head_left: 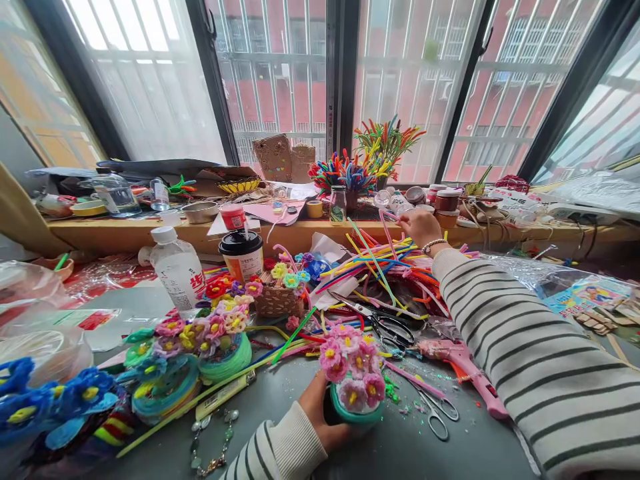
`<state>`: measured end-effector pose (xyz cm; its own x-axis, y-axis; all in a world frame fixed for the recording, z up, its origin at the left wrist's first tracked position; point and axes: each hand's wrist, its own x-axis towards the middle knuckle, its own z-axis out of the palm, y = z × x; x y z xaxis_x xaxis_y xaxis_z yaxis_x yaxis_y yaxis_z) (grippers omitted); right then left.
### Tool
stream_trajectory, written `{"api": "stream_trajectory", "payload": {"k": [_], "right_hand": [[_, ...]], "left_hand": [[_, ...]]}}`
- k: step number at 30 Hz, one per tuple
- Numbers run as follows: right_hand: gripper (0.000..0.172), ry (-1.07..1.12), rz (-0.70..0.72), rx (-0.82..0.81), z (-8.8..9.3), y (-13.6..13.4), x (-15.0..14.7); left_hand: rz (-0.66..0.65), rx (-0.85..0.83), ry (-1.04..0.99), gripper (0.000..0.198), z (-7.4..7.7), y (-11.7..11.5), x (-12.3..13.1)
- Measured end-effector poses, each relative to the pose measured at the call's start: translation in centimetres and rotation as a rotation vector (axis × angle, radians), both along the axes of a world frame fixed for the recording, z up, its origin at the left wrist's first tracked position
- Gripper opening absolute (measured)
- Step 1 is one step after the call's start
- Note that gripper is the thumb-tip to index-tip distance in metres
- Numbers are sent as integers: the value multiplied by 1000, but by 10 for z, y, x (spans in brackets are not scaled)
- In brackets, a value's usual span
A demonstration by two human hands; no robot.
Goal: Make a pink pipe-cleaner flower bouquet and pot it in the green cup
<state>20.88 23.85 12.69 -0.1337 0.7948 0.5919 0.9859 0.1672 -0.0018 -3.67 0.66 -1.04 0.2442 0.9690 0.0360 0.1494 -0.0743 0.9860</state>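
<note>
My left hand (320, 413) is wrapped round a small teal pot (357, 415) filled with fuzzy pink pipe-cleaner flowers (351, 360), holding it upright low over the table. Farther off, my right hand (423, 227) is stretched out at the ledge, its fingers pinched on a bent pink pipe cleaner (389, 233). Below that hand lies a loose heap of coloured pipe cleaners (370, 263). Black-handled scissors (383, 320) rest between the heap and the pot. Small silver scissors (433, 405) and a pink glue gun (467, 370) lie right of the pot.
Several flower pots (227, 357) crowd the left side, beside a bracelet (213, 443) and a long yellow-green stick (200, 397). A plastic bottle (177, 270) and a lidded cup (241, 257) stand behind them. The window ledge (300, 235) carries jars and pipe-cleaner bunches (345, 175).
</note>
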Motion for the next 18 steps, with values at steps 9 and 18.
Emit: {"api": "stream_trajectory", "payload": {"k": [9, 18], "right_hand": [[31, 564, 99, 538, 44, -33, -15], [30, 912, 445, 450, 53, -85, -36]], "left_hand": [[33, 26, 79, 76, -9, 2, -6], [38, 62, -111, 91, -14, 1, -11]]}}
